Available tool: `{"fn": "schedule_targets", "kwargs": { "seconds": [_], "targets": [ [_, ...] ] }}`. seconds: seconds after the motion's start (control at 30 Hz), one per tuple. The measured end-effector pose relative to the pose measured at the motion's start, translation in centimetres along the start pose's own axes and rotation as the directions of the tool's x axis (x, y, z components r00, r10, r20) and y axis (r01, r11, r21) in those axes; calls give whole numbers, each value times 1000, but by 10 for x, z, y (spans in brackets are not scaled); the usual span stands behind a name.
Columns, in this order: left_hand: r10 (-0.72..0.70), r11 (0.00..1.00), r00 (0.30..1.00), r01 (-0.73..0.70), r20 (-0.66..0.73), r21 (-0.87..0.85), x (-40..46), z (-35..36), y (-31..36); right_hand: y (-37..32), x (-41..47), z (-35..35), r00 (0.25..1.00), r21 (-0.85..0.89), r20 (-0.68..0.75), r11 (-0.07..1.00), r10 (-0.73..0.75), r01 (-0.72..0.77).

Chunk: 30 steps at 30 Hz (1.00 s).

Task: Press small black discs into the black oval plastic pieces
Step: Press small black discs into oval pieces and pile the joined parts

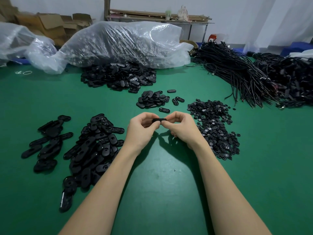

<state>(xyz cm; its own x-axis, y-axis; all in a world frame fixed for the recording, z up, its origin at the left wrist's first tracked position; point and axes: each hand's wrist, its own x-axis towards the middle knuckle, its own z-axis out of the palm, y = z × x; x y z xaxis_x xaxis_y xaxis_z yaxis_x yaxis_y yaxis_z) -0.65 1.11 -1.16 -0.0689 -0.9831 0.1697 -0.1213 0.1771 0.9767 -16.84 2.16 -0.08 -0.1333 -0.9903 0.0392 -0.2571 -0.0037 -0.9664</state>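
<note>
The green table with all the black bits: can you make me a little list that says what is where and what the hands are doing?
table: green table
left hand: pinches one end of the black oval piece
right hand: pinches its other end
held above: bare table, between the piles
disc pile: beside the right hand
oval pile: beside the left arm
small oval pile: beyond the hands
plastic bag: at the back, ovals spilling out
cable bundle: back right

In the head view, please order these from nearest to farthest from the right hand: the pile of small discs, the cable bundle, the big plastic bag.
From the right hand:
1. Pile of small discs, just to its right.
2. Cable bundle, far right.
3. Big plastic bag, at the back, left of centre.
</note>
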Motion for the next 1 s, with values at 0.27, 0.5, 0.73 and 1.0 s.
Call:
{"fn": "schedule_targets", "kwargs": {
  "seconds": [0.27, 0.5, 0.73, 1.0],
  "targets": [
    [5, 998, 1000, -5, -9, 67, 0, 1, 0, 1, 1, 1, 1000, -65, -18, 998, -21, 20],
    [17, 984, 996, -2, -82, 178, -1, 9, 2, 2, 1, 5, 999, -62, -27, 998, -22, 20],
    [20, 982, 998, -7, -67, 189, -2, 9, 3, 2, -1, 4, 1000, -58, -24, 998, -9, 8],
    [-20, 999, 999, 19, 27, 27, 2, 0, 0, -2, -3, -1, 1000, 14, 18, 1000, -5, 5]
  ]
}}
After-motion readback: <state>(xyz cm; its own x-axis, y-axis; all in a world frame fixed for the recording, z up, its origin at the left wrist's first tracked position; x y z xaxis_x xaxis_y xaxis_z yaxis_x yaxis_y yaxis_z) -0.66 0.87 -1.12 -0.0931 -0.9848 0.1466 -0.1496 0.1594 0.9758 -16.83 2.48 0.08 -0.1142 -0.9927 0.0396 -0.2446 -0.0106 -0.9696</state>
